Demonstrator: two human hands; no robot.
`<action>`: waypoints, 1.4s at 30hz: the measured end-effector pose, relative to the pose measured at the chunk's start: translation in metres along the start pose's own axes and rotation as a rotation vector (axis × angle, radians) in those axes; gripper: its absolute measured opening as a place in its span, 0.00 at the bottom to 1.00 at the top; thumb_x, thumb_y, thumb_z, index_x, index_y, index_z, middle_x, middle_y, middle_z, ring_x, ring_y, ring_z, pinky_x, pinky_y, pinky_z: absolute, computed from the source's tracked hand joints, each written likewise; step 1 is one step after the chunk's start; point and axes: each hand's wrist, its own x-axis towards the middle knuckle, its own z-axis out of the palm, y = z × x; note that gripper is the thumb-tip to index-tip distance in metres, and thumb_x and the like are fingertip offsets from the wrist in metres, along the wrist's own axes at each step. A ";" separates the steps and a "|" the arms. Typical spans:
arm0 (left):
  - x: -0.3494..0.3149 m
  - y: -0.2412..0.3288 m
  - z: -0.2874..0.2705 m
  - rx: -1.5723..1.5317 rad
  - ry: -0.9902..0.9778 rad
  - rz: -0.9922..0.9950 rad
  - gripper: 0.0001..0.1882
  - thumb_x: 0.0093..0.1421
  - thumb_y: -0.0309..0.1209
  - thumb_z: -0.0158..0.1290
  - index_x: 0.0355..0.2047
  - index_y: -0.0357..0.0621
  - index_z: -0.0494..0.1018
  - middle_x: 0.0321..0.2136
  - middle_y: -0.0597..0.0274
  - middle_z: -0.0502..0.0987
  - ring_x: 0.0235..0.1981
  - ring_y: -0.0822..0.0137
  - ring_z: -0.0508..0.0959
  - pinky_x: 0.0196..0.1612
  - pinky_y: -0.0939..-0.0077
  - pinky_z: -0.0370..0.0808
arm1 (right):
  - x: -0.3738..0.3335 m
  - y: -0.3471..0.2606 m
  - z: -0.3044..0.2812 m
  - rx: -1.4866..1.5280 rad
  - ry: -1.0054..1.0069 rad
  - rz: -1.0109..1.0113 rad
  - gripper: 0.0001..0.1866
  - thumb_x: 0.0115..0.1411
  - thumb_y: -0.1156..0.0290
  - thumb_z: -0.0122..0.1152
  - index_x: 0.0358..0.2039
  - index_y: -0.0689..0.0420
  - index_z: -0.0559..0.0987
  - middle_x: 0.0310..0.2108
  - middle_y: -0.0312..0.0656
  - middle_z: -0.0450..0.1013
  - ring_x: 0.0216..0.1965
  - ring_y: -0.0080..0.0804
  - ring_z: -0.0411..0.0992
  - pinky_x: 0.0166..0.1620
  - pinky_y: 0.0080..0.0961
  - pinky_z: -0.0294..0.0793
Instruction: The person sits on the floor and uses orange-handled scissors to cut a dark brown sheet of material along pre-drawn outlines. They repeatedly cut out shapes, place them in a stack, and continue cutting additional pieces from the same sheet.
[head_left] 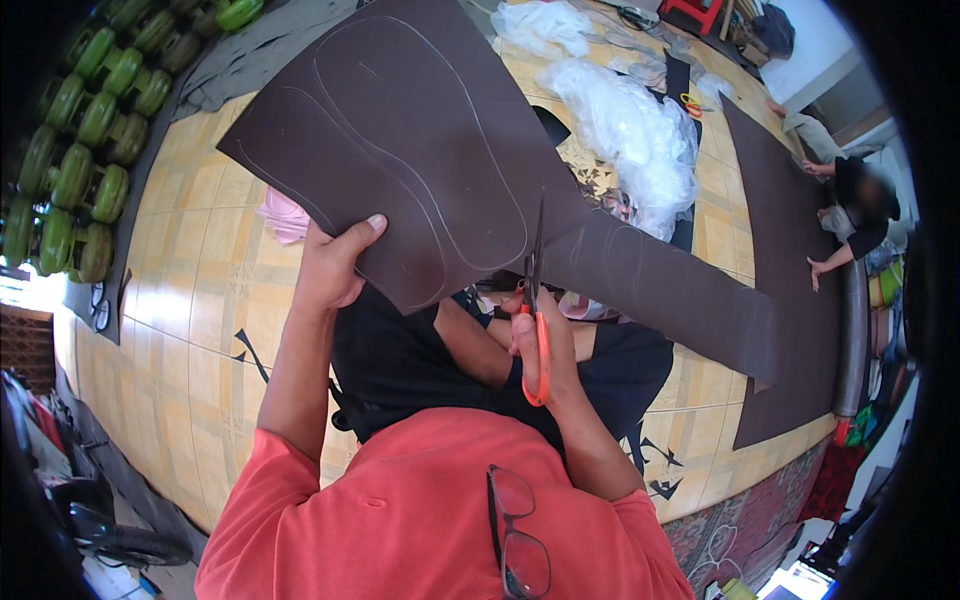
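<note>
My left hand [338,265] grips the lower left edge of a dark brown sheet [440,150], thumb on top. Pale shoe-sole outlines are drawn on the raised sheet. Wrapped round orange-handled scissors [541,372] is my right hand [552,340], just below the sheet's lower right edge. The dark blades point away from me, up against the sheet beside the curved end of one outline. From there a long brown strip [680,285], also marked with curved lines, stretches to the right. Whether the blades are apart is hard to see.
Clear plastic wrapping [635,140] lies on the tiled floor [170,260] ahead, near dark scraps and another pair of scissors [691,104]. At right, another person [870,200] reaches over a large brown sheet [785,290]. Green gas cylinders [75,175] are stacked at far left.
</note>
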 end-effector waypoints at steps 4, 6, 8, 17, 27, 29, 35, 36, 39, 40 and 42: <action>0.010 0.009 -0.005 0.056 0.006 0.011 0.23 0.53 0.18 0.53 0.51 0.33 0.65 0.43 0.53 0.74 0.44 0.62 0.76 0.47 0.69 0.74 | -0.008 -0.005 -0.009 0.010 -0.117 0.098 0.19 0.65 0.56 0.49 0.28 0.61 0.71 0.19 0.37 0.67 0.20 0.23 0.66 0.26 0.22 0.67; 0.015 0.013 -0.007 0.095 -0.001 0.001 0.24 0.52 0.19 0.53 0.51 0.33 0.64 0.43 0.53 0.74 0.44 0.62 0.76 0.47 0.69 0.74 | -0.011 -0.021 -0.012 0.075 -0.160 0.215 0.19 0.66 0.56 0.49 0.26 0.60 0.71 0.16 0.34 0.65 0.16 0.18 0.64 0.20 0.18 0.65; 0.017 0.017 -0.005 0.126 -0.016 -0.032 0.25 0.52 0.19 0.53 0.52 0.33 0.64 0.43 0.53 0.73 0.44 0.61 0.75 0.47 0.68 0.74 | -0.012 -0.018 -0.011 0.122 -0.152 0.216 0.18 0.66 0.58 0.48 0.27 0.59 0.71 0.16 0.33 0.65 0.14 0.15 0.63 0.17 0.15 0.63; 0.017 0.008 -0.013 0.235 -0.084 -0.124 0.27 0.51 0.20 0.54 0.53 0.34 0.63 0.44 0.55 0.73 0.44 0.63 0.74 0.48 0.69 0.73 | -0.012 -0.005 -0.008 -0.042 -0.114 0.064 0.16 0.65 0.61 0.50 0.27 0.62 0.70 0.15 0.37 0.62 0.18 0.23 0.65 0.23 0.23 0.63; 0.004 -0.010 -0.009 0.252 -0.100 -0.219 0.27 0.52 0.20 0.53 0.54 0.35 0.64 0.44 0.57 0.73 0.45 0.65 0.73 0.49 0.70 0.71 | -0.010 0.026 0.009 -0.004 0.053 0.029 0.17 0.66 0.62 0.51 0.23 0.60 0.67 0.12 0.34 0.59 0.14 0.20 0.60 0.19 0.22 0.59; 0.002 -0.010 -0.005 0.251 -0.090 -0.258 0.27 0.51 0.20 0.53 0.54 0.35 0.64 0.44 0.57 0.73 0.45 0.65 0.73 0.49 0.69 0.71 | -0.011 0.027 0.008 0.032 0.043 0.044 0.17 0.66 0.61 0.50 0.24 0.60 0.67 0.11 0.33 0.59 0.12 0.18 0.60 0.16 0.20 0.59; 0.008 -0.026 -0.013 0.171 -0.104 -0.349 0.26 0.52 0.20 0.53 0.53 0.34 0.65 0.44 0.57 0.73 0.46 0.65 0.73 0.49 0.69 0.70 | -0.020 0.014 0.003 0.170 -0.055 0.215 0.18 0.67 0.59 0.48 0.25 0.60 0.68 0.12 0.32 0.62 0.11 0.18 0.62 0.15 0.19 0.61; 0.007 -0.026 -0.013 0.187 -0.109 -0.337 0.26 0.52 0.20 0.53 0.53 0.34 0.65 0.44 0.58 0.73 0.46 0.66 0.73 0.50 0.70 0.69 | -0.018 0.015 0.002 0.124 -0.044 0.223 0.17 0.66 0.61 0.48 0.26 0.60 0.68 0.12 0.33 0.63 0.12 0.19 0.63 0.16 0.19 0.62; -0.001 -0.031 -0.007 0.266 -0.153 -0.318 0.25 0.53 0.21 0.52 0.52 0.34 0.66 0.44 0.59 0.73 0.46 0.67 0.72 0.51 0.71 0.68 | -0.019 0.048 0.004 0.056 0.032 0.130 0.21 0.67 0.55 0.43 0.32 0.63 0.69 0.15 0.36 0.65 0.11 0.20 0.63 0.16 0.17 0.62; -0.005 -0.032 -0.002 0.316 -0.181 -0.317 0.24 0.53 0.21 0.52 0.52 0.34 0.66 0.44 0.59 0.73 0.46 0.68 0.71 0.51 0.72 0.67 | -0.020 0.063 0.005 0.045 0.061 0.078 0.24 0.68 0.51 0.41 0.35 0.64 0.70 0.16 0.37 0.65 0.11 0.20 0.62 0.16 0.15 0.62; -0.010 -0.035 0.002 0.360 -0.208 -0.323 0.24 0.53 0.21 0.52 0.52 0.34 0.67 0.44 0.60 0.72 0.46 0.68 0.70 0.52 0.73 0.66 | -0.006 0.074 0.010 -0.137 0.202 -0.251 0.26 0.66 0.50 0.43 0.37 0.65 0.70 0.17 0.37 0.67 0.11 0.20 0.64 0.16 0.15 0.63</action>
